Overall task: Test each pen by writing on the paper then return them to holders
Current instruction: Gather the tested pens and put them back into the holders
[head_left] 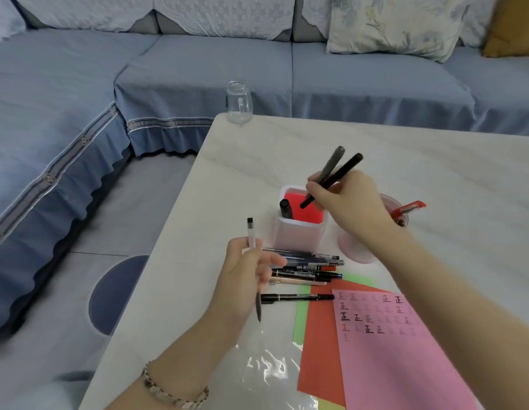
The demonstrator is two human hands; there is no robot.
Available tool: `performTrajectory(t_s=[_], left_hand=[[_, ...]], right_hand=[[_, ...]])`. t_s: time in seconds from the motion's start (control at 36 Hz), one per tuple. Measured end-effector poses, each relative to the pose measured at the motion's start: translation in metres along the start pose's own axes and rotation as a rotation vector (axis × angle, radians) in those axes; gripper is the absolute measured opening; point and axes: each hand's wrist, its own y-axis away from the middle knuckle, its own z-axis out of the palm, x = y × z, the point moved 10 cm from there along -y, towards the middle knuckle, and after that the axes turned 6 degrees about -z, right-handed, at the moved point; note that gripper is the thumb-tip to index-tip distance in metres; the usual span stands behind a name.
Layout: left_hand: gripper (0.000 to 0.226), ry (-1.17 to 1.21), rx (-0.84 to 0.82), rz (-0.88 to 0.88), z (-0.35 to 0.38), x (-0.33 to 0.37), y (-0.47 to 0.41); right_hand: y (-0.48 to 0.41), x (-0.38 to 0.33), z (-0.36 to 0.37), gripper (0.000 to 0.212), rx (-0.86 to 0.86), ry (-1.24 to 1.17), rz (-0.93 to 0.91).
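"Head view: what had the right hand (pixel 343 202) got hold of?"

"Two dark pens (pixel 344 170) at once, with its fingers curled round them near their lower ends. Both slanted up and away to the right. Their lower tips hung just over the mouth of the white square holder (pixel 298 235), the one with the red inside. A black marker (pixel 286 209) stood in that holder's left corner."

"And the left hand (pixel 248 273)?"

"It pinched a clear-barrelled pen (pixel 251 235) between thumb and fingers, roughly upright, dark tip pointing down over the table (pixel 405 161). A beaded bracelet (pixel 171 392) sat on that wrist."

"Where were the other pens?"

"A heap of pens (pixel 304 266) lay side by side on the table just in front of the white holder, partly behind the left fingers. One black pen (pixel 296 297) lay apart, nearer the camera, its right end at the pink paper's edge. A pink round holder (pixel 355 253) stood right of the white one, mostly hidden by the right forearm. A red item (pixel 408 209) poked out of it, too hidden to name."

"The paper?"

"The pink paper (pixel 390 350) carried rows of handwritten marks in its upper part, some dark, some faint. It lay on a red sheet (pixel 319 350), which lay over a green sheet (pixel 300 318). A clear plastic sleeve (pixel 269 371) lay beside them, and a glass jar (pixel 239 103) stood at the table's far corner, before a blue sofa (pixel 198 69)."
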Motion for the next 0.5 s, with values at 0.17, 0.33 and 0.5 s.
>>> performTrajectory(t_s=[0.17,0.33,0.5], left_hand=[[0.020,-0.158,-0.054,0.122,0.002,0.008,0.000],[0.020,-0.155,-0.156,0.216,0.030,0.019,0.004],[0.014,-0.186,-0.291,0.291,0.089,0.035,0.011]], right_hand=[[-0.002,0.020,0.028,0.013,-0.142,0.271,0.027],[0.028,0.003,-0.013,0.020,-0.015,0.063,-0.044],[0.076,-0.004,-0.021,0.007,-0.225,-0.336,0.049]])
